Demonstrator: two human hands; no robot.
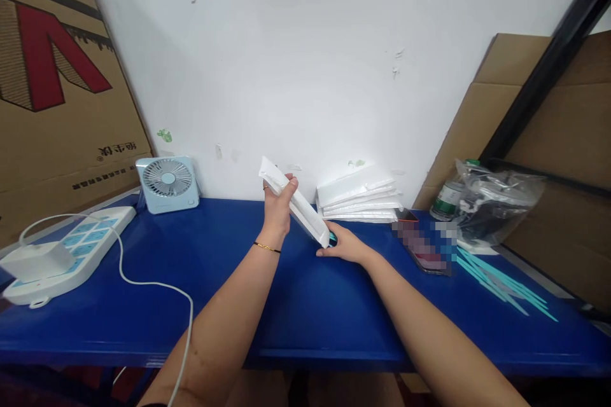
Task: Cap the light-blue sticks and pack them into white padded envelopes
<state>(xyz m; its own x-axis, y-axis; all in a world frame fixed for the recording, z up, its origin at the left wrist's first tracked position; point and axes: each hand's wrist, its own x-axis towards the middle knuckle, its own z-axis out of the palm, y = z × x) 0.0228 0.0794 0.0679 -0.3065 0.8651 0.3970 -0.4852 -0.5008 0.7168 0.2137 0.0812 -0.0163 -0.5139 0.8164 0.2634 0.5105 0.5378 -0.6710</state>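
Observation:
My left hand (277, 206) is closed round a long white packet (303, 211), thumb on top, and holds it tilted above the table. At the packet's lower right end is my right hand (346, 243), its fingers curled around that end. A small dark and teal bit shows between its fingers; I cannot make out what it is. A fanned stack of similar white packets (360, 194) lies against the wall, just behind my right hand. To the right, several thin teal strips (501, 280) lie on the table.
On the blue table (229, 318) stand a small light-blue fan (168, 183) and a white power strip (90, 238), whose cable crosses by my left forearm. A phone (422, 245), a bottle (446, 198) and a clear plastic bag (501, 200) are on the right. Cardboard (62, 140) flanks the left side.

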